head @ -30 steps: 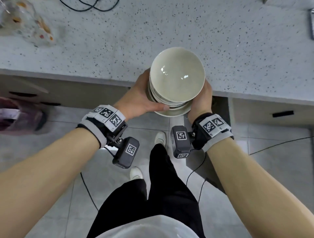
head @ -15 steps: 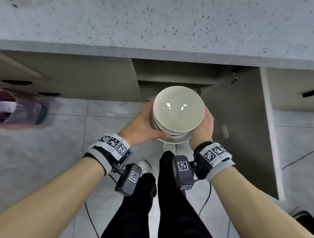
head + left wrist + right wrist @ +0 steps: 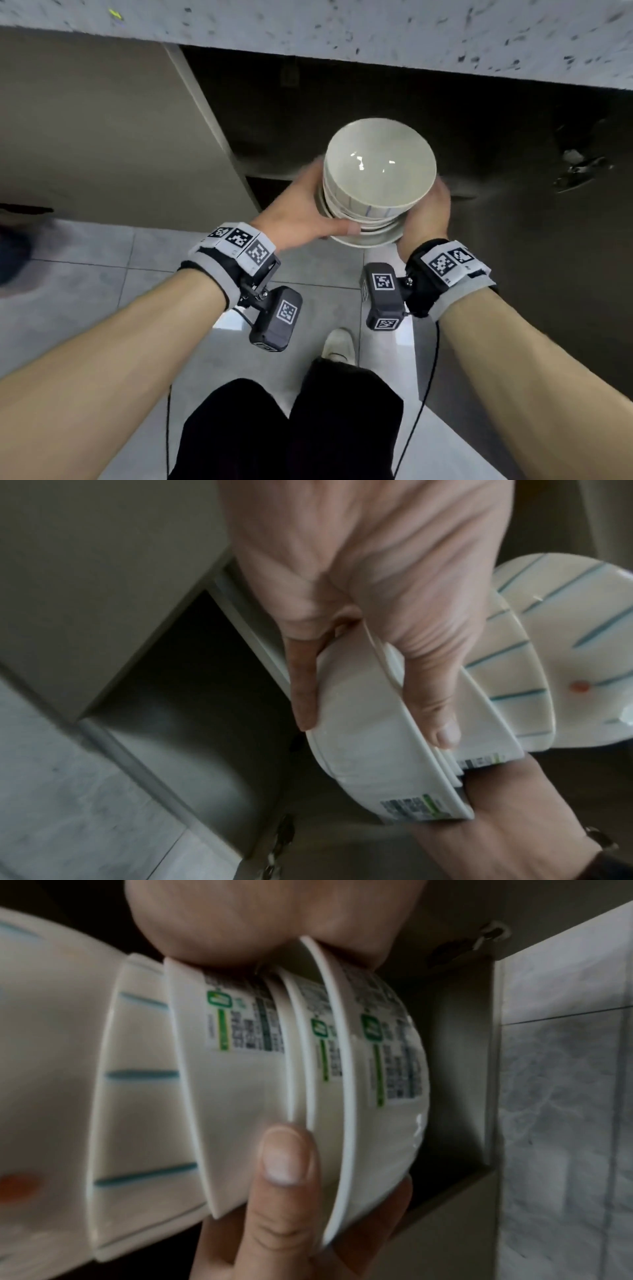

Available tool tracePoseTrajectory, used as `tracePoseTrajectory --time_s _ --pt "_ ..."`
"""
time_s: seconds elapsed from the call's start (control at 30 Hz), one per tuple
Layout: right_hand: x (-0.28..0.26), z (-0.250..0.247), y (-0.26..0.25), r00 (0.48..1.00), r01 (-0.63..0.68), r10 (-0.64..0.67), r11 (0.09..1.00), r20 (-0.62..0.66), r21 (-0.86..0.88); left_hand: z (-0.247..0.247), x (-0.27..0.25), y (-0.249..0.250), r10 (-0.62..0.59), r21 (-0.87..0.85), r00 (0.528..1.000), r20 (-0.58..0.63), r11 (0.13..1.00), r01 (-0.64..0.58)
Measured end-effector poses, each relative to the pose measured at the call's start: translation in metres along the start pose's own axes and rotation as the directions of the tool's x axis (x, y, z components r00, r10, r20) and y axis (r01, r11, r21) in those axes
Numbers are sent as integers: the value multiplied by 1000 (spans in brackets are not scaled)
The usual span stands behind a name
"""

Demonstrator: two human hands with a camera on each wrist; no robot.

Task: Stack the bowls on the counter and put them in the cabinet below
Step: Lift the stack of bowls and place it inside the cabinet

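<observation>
A stack of several white bowls [image 3: 378, 171] hangs in the air in front of the open cabinet [image 3: 428, 113] below the counter [image 3: 376, 31]. My left hand [image 3: 298, 219] grips the stack's left side, thumb across the lower rims. My right hand [image 3: 426, 214] grips its right side. In the left wrist view the left fingers [image 3: 441, 723] curl over the rims of the bowls [image 3: 377, 764]. In the right wrist view the right thumb [image 3: 284, 1156] presses on labelled bowls [image 3: 240, 1096]; the lowest ones carry blue stripes.
A closed cabinet front [image 3: 102, 137] stands to the left of the opening. A door hinge [image 3: 579, 171] shows at the opening's right side. Below lie grey floor tiles [image 3: 85, 291], my dark trousers [image 3: 291, 428] and a white shoe [image 3: 337, 346].
Both hands have carried the stack down from counter height and forward, to the mouth of the open cabinet. The grip on both sides is unchanged.
</observation>
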State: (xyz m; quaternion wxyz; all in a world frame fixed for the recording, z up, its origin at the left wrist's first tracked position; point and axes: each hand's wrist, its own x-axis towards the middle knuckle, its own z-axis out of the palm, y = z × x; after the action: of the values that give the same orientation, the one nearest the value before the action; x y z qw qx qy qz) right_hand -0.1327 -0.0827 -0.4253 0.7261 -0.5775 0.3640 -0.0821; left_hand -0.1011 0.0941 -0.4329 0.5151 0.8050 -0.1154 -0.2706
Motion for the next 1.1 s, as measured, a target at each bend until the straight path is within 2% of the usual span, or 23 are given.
tracePoseTrajectory --time_s 0.07,0.17,0.3,0.43,0.5,0.6,0.67,0.77,0.87,0.97,1.1 --pt "31 7 -2 1000 27 -27 999 -8 -18 0 25 -1 33 8 998 -45 999 -33" --pt "60 16 -9 997 76 -76 986 4 -150 2 55 -2 36 0 994 -102 999 -36" --pt "91 28 -3 997 68 -72 983 -17 -170 2 81 -6 32 1 994 -107 999 -32" --pt "111 34 9 999 -9 4 992 -36 -129 -3 97 -14 -38 21 994 -106 999 41" --pt "116 42 9 1000 -8 8 991 -3 -134 -8 104 -15 -40 20 993 -109 999 42" --pt "127 53 3 997 -73 72 993 -13 -90 -13 115 -10 -38 -13 991 -125 999 37" --pt "134 56 -3 998 -51 47 995 -51 -84 -13 122 -5 -25 -35 989 -145 999 20" --pt "136 58 -9 997 7 -18 991 -81 -134 -11 127 -2 -27 -66 985 -169 998 16" --pt "125 51 -8 1000 -24 24 964 -4 -266 -9 117 2 -106 -15 977 -186 994 106" --pt "105 40 -3 997 -64 78 919 20 -389 -10 101 6 -184 116 969 -164 972 204" --pt "88 28 2 1000 14 -22 938 -18 -347 -11 83 8 -211 174 964 -160 956 237"
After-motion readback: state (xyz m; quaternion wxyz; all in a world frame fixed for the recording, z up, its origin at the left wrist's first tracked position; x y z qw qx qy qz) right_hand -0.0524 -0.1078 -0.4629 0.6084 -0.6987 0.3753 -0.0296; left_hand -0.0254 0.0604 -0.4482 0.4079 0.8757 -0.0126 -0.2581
